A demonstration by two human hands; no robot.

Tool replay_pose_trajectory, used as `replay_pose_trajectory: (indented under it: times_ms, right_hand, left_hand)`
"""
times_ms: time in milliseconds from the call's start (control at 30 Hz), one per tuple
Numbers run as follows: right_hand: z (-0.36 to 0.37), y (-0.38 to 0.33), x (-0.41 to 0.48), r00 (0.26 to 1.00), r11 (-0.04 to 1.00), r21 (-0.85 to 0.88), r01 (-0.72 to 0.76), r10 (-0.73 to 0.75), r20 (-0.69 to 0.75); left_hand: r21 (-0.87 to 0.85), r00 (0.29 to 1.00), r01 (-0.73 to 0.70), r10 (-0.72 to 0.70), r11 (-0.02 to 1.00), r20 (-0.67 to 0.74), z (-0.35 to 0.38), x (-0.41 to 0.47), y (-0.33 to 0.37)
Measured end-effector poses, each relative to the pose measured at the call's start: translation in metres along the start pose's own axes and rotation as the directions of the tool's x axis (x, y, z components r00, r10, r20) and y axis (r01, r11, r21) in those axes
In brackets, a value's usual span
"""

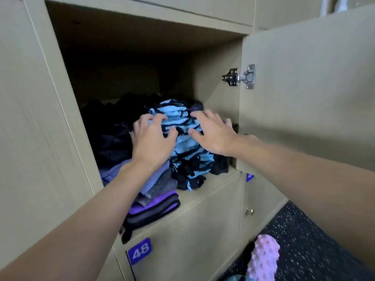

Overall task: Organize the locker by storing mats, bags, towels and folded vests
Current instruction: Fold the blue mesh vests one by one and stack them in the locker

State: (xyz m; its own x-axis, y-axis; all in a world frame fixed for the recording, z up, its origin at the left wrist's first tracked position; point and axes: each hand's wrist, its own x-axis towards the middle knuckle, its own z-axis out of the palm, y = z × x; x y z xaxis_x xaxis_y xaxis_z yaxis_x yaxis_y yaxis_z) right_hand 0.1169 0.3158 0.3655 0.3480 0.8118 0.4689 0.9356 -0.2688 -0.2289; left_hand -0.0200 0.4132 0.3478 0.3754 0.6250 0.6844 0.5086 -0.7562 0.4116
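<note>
The left hand and right hand lie spread and unclenched against the blue vest stack at the front right corner of the locker shelf; push evenly from both sides, squaring it without toppling

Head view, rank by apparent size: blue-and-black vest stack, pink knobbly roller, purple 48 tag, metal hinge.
1. Blue-and-black vest stack
2. Pink knobbly foam roller, partly cropped
3. Silver metal hinge and purple 48 tag: too alike to rank
</note>
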Motion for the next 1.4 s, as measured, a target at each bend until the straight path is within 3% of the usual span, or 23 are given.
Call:
replay_pose_trajectory:
  times_ms: [133, 267, 433, 600, 800, 967, 1067, 1233, 1300, 1400]
  right_hand:
    - [0.018, 0.006, -0.067, 0.996, 0.995, 0.049, -0.084, 0.085, -0.011]
    - [0.055, 0.023, -0.152, 0.978, 0.977, 0.070, -0.200, 0.195, 0.075]
    - [0.110, 0.049, -0.261, 0.907, 0.931, 0.068, -0.358, 0.330, 0.262]
    - [0.168, 0.058, -0.352, 0.814, 0.883, 0.035, -0.467, 0.414, 0.408]
    - [0.237, 0.062, -0.421, 0.730, 0.861, 0.053, -0.505, 0.394, 0.559]
    - [0.286, 0.060, -0.463, 0.675, 0.851, 0.110, -0.514, 0.323, 0.663]
    - [0.310, 0.049, -0.483, 0.662, 0.834, 0.168, -0.525, 0.277, 0.696]
    - [0.337, 0.029, -0.502, 0.647, 0.843, 0.188, -0.503, 0.224, 0.729]
    - [0.342, 0.025, -0.508, 0.636, 0.855, 0.165, -0.492, 0.223, 0.739]
    - [0.345, 0.025, -0.513, 0.638, 0.838, 0.167, -0.520, 0.251, 0.728]
  left_hand:
    - [-0.114, 0.986, -0.136, 0.145, 0.984, 0.082, 0.011, -0.065, 0.004]
    - [-0.212, 0.930, -0.151, 0.211, 0.966, 0.302, 0.037, -0.143, 0.005]
    - [-0.235, 0.818, -0.035, 0.162, 0.971, 0.551, 0.074, -0.238, -0.008]
    - [-0.143, 0.672, 0.086, 0.049, 0.986, 0.739, 0.102, -0.329, -0.043]
    - [-0.049, 0.488, 0.183, -0.047, 0.982, 0.872, 0.131, -0.412, -0.104]
    - [0.040, 0.371, 0.156, -0.096, 0.987, 0.924, 0.141, -0.467, -0.144]
    - [0.048, 0.360, 0.083, -0.075, 0.995, 0.930, 0.134, -0.503, -0.157]
    - [0.175, 0.278, -0.212, -0.112, 0.962, 0.954, 0.133, -0.543, -0.163]
    - [0.224, 0.291, -0.244, -0.149, 0.944, 0.945, 0.137, -0.553, -0.161]
    - [0.292, 0.371, -0.257, -0.185, 0.921, 0.910, 0.145, -0.564, -0.156]
